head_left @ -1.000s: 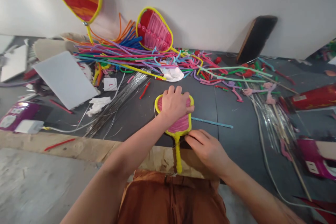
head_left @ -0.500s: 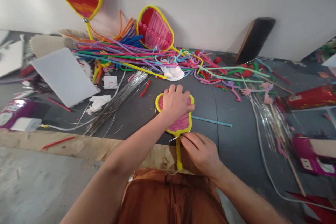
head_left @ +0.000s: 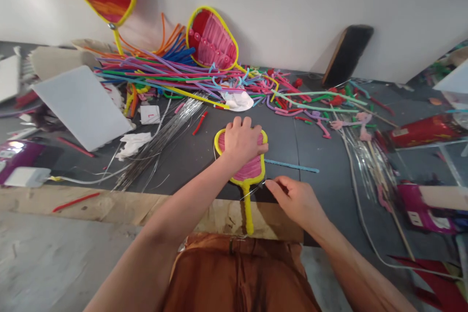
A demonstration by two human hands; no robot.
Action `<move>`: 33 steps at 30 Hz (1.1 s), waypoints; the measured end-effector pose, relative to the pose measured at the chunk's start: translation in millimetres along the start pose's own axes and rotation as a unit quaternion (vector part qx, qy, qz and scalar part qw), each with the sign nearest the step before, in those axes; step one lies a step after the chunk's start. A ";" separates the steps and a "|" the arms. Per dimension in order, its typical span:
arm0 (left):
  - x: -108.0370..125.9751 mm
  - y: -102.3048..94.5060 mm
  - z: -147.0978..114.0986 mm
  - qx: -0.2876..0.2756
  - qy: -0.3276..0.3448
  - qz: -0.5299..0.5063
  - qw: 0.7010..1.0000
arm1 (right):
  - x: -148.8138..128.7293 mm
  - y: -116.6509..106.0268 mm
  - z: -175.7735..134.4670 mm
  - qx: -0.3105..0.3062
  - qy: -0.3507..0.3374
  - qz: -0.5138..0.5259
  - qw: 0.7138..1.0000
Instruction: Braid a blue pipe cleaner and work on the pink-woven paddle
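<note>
A small racket-shaped piece with a pink face, a yellow fuzzy rim and a yellow handle lies near the table's front edge. My left hand rests over its pink face, fingers bent over the far rim, gripping it down. Just right of the handle's top, my right hand pinches the end of a thin silvery wire. That wire crosses the handle just below the rim. A light-blue pipe cleaner sticks out to the right from beside the rim.
Behind lies a heap of coloured pipe cleaners. A larger pink racket shape and a dark phone lean on the wall. Silver wires and a white board are left; a red cylinder is right.
My right hand has drawn away to the right from the handle's top, with the wire end between its fingers. My left hand stays on the pink face.
</note>
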State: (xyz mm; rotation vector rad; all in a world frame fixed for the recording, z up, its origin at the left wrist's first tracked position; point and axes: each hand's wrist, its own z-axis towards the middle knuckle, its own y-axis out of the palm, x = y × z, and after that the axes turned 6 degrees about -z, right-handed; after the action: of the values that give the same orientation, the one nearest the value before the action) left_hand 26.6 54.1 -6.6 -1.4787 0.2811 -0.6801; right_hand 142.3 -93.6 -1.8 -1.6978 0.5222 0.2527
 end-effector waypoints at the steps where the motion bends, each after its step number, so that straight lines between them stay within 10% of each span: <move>1: 0.1 0.2 0.1 0.000 -0.001 0.000 1.000 | -5.0 1.4 2.5 -0.002 -0.001 -0.037 0.999; 8: -1.4 3.1 -0.5 0.010 0.007 -0.009 1.000 | -18.9 9.0 4.9 -0.013 -0.027 -0.142 0.989; 15: -1.5 4.0 -0.1 0.009 0.003 -0.022 1.000 | 12.8 4.8 5.0 0.112 -0.162 -0.050 0.979; 24: -1.3 2.3 -1.6 0.005 0.001 -0.029 1.000 | 20.4 -7.4 49.1 0.010 -0.335 -0.009 0.942; 33: -0.5 3.0 0.0 0.002 -0.001 -0.023 1.000 | 25.1 -2.8 50.8 0.058 -0.425 -0.090 0.899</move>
State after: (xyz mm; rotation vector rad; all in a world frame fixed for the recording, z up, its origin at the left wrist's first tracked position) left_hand 26.9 54.3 -9.6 -1.4847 0.2443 -0.7164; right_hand 171.7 -48.9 -20.6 -1.3368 -0.2678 0.7624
